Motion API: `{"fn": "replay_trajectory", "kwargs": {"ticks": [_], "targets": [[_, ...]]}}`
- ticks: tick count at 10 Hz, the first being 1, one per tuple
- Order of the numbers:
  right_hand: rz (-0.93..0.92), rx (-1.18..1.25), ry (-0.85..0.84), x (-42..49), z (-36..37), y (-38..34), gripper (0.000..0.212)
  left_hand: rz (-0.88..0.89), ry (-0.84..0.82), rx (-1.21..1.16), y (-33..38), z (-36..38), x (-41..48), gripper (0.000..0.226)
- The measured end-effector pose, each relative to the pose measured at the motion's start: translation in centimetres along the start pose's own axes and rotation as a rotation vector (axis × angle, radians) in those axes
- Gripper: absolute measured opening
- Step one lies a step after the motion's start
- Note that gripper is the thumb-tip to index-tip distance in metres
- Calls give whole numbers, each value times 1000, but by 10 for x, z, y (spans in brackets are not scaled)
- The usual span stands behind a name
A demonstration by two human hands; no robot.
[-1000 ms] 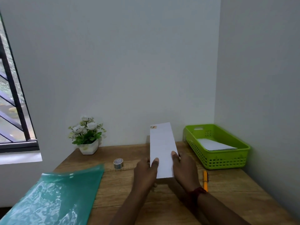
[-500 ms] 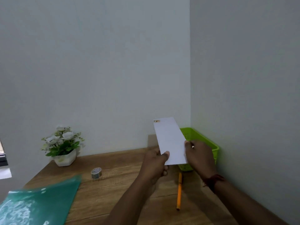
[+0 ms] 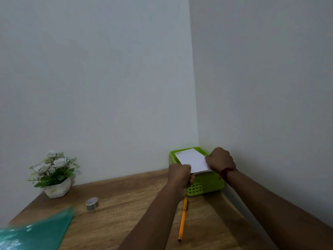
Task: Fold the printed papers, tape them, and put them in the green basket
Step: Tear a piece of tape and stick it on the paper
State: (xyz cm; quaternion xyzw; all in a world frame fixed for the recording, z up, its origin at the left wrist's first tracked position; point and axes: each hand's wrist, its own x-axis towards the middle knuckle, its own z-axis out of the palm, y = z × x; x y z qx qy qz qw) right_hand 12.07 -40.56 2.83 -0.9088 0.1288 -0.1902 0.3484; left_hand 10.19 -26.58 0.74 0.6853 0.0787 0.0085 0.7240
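A wooden desk (image 3: pixel 126 204) ran into the corner of two pale walls (image 3: pixel 108 87). At its far left stood a small plant (image 3: pixel 54 170) with white flowers in a white pot. Nearer the middle sat a roll of tape (image 3: pixel 92 204), apart from everything else. A translucent green folder (image 3: pixel 36 233), blurred, lay over the near left corner. An orange pen (image 3: pixel 182 219) lay between the two forearms, its far end just in front of the basket (image 3: pixel 205 184) and beside the left forearm. The basket, bright green with a grid of holes in its near wall, sat tight in the corner against the right wall.

The folded paper (image 3: pixel 193 160) was held tilted over the basket's opening (a small coloured mark showed at its far left corner). It hid most of the inside, and whether it touched the rim could not be told.

Both arms reached forward. The left hand (image 3: pixel 180 175) gripped the paper's near left edge with curled fingers, its knuckles in front of the basket's near left corner. The right hand (image 3: pixel 219 160) gripped the right edge, fingers curled and back upward, close to the right wall. A dark red band (image 3: pixel 228 171) circled the right wrist.
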Motion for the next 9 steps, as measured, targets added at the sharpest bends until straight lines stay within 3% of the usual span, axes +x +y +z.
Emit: {"fn": "replay_trajectory", "kwargs": {"ticks": [2,3,4,5,6,8,9], "targets": [[-7,-44,-49,8,4,5,18,45,22,200,-1,1,2,6],[-39,-16,-50,15,8,9,24,124,63,304,-3,1,1,23],[-54,-10,-32,17,10,12,26,200,154,402,-5,0,1,24],[-88,5,-1,14,12,15,26,231,212,426,-11,-3,7,42],[-127,-32,26,13,13,20,27,233,227,409,-14,-5,7,35],[-291,-300,194,-8,9,24,27,282,184,523,-15,-32,-3,40],[-391,-334,224,-18,12,17,27,370,301,661,-11,-49,-7,42]]}}
